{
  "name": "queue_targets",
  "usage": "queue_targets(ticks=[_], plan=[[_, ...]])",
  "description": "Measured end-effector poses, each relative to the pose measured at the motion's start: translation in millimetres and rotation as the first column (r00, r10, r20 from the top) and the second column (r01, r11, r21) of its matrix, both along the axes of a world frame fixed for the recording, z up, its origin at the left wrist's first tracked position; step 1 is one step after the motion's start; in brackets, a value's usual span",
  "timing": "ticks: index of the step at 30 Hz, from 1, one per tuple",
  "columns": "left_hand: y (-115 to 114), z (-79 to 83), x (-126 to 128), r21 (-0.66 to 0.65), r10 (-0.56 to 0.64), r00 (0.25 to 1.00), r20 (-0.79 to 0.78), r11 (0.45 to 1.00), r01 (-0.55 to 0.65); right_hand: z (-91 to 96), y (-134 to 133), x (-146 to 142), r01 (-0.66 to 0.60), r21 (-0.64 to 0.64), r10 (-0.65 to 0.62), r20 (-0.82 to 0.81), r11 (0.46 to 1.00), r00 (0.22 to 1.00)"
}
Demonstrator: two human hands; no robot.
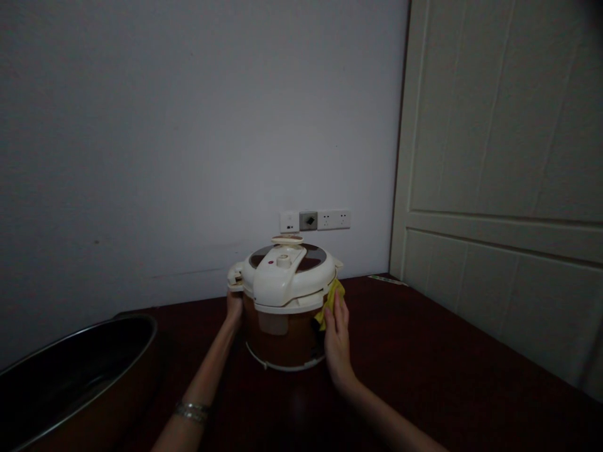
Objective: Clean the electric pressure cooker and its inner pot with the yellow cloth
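Right hand (338,336), just right of lower centre: fingers straight, laid on a yellow cloth (332,302) against the cooker's right side. Cloth sits between hand and cooker; can't tell if the fingers grip it or only press. Left hand (234,309), left of centre: up against the cooker's left side, below the lid's side lug. Fingers go behind the body, so can't tell if they're clamped. Metal bracelet (192,411) on that wrist, lower left of centre.

Cooker (277,342) is between the two hands, centre of frame and a bit low, roughly upright on the dark red desk (414,358). Brown body, pale base ring. Lid (277,285) on: cream-white, dark panel on top, raised handle, small red spot.

Lower left corner: big dark-lined pan (120,392), shiny rim, cut by the frame edge, apart from the cooker. Behind cooker, wall (188,125) with a row of socket plates (334,219). Flat pale strip (389,280) at the desk's back edge, right of centre. Panelled door (509,157) fills the right.
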State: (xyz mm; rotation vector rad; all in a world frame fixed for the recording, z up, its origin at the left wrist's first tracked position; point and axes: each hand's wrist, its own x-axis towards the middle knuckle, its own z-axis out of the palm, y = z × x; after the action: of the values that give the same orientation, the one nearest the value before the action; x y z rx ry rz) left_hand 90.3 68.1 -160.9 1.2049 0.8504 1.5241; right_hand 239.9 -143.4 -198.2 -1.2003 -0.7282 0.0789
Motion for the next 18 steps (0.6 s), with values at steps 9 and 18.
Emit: queue_targets(ticks=[9,18], plan=[[-0.7,6.3,-1.3,-0.005,0.056,0.998,-0.016,0.998,-0.056,5.9,26.0,44.4,0.021,0.052,-0.014,-0.124,0.998,0.992],[-1.4,4.8,-2.0,-0.002,0.073,0.997,-0.003,0.997,-0.073,16.6,1.0,-2.1,0.014,0.105,-0.037,0.221,0.994,0.975]])
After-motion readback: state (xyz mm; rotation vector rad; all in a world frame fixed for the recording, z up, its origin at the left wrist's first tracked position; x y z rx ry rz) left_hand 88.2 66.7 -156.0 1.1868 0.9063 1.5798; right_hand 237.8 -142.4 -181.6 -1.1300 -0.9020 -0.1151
